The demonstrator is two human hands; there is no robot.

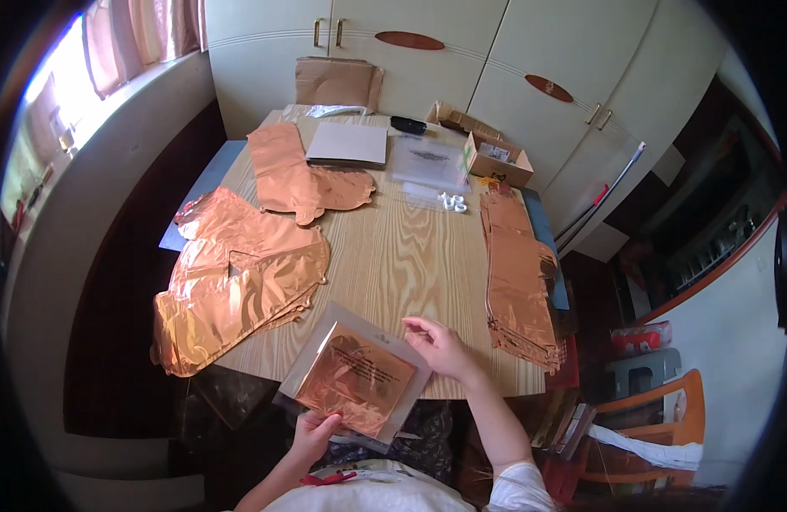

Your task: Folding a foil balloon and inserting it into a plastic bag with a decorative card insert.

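Observation:
My left hand (312, 435) grips the lower edge of a clear plastic bag (321, 337), its thumb on top. Inside the bag lies a folded copper-coloured foil balloon (368, 388); dark print shows over it. The bag is tilted over the table's near edge. Beside the bag's upper right edge is my right hand (440, 348), its fingers bent in toward the thumb. Whatever is between those fingertips, if anything, is too small to make out. To the left, flat copper foil balloons (240, 277) lie in a loose pile, partly past the table edge.
Another foil balloon (278, 171) lies farther back on the wooden table (410, 256), near a white pad (348, 143). Clear bags (427, 162), small white rolls (454, 203) and an open cardboard box (511, 166) sit at back right. A foil balloon stack (519, 273) lines the right edge.

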